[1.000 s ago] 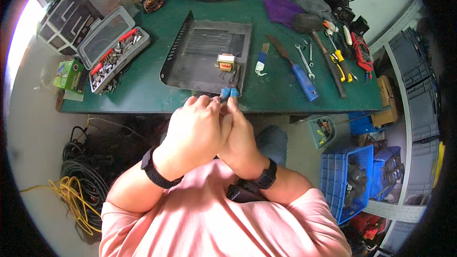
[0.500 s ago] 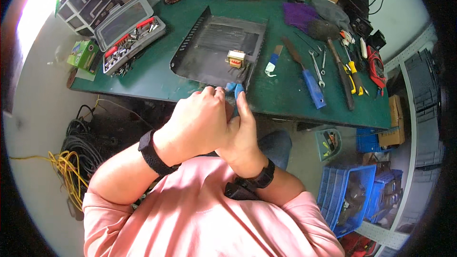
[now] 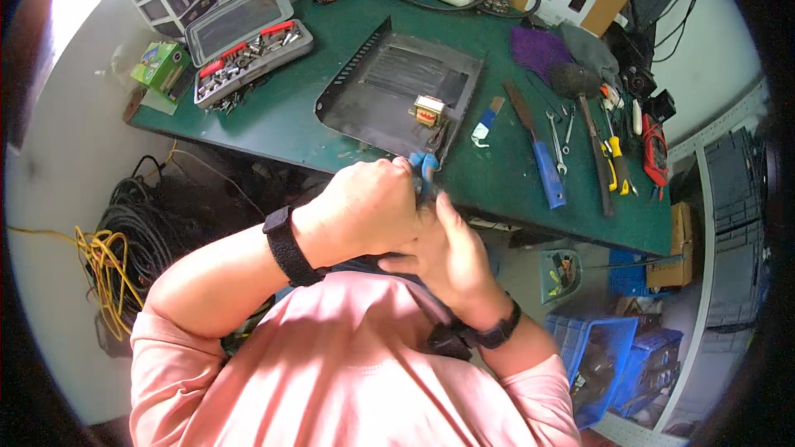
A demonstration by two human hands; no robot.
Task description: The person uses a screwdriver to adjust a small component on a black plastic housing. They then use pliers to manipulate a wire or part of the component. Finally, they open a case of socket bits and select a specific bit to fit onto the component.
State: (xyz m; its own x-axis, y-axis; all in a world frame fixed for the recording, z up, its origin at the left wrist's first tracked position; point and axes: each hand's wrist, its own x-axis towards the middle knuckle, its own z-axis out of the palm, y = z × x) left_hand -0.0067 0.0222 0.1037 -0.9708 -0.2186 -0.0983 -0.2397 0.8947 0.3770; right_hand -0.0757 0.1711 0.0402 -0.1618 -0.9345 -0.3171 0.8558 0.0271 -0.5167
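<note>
Blue-ended item [image 3: 429, 167]: located at the near right corner of the black metal panel [image 3: 352, 120], by the front edge of the green bench [image 3: 265, 120]; its lower part is dark and runs down between the hands, and its exact kind cannot be determined. The left hand [image 3: 364, 203] is curled closed and appears to grip it, knuckles against the blue, though the fingertips are hidden. The right hand [image 3: 451, 261] is loosely spread just beside, thumb raised away from the palm (motion blur softens its outline); some of its fingers are out of sight behind the left, and contact with the item cannot be confirmed. Just beyond, a small transformer [image 3: 428, 112] with a pale top sits on the panel, dark leads [image 3: 436, 136] lying at its near side; whether these reach the item cannot be told. In this inspector's judgement, two-handed handling at this spot is best done with the left grip firm and unmoving, the right thumb and fingers placed squarely before any force is applied, and effort kept small and even. The leads should be left slack, since a sharp tug could drag the transformer or scrape the panel corner.
</note>
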